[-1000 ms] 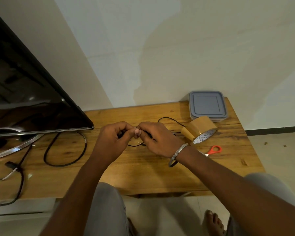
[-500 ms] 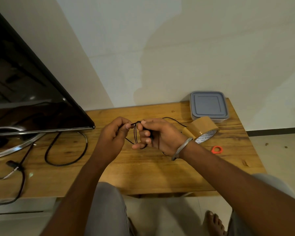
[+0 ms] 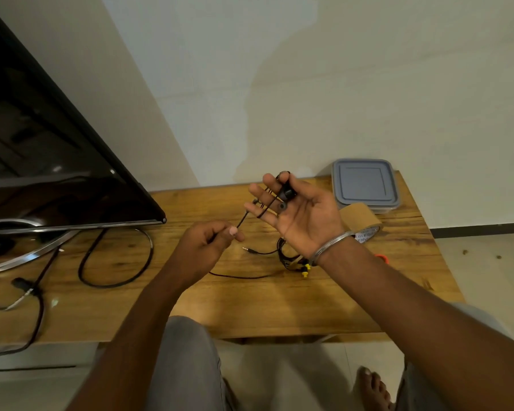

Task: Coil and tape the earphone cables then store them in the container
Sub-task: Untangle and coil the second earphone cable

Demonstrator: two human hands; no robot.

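Above table (image 3: 279, 307) — right hand (image 3: 303, 221) lifted, cable (image 3: 243, 219) stretched leftward.

Print on the tape roll only, and not legible.

The one bit of lettering I can find is on the tape roll (image 3: 359, 216) lying on the tabletop (image 3: 279, 307) to my right. Dark capital letters curve round the white face of its core, at the end turned toward me. Only part of that ring shows past my wrist, and the letters are too small and blurred for me to make out any word or brand.
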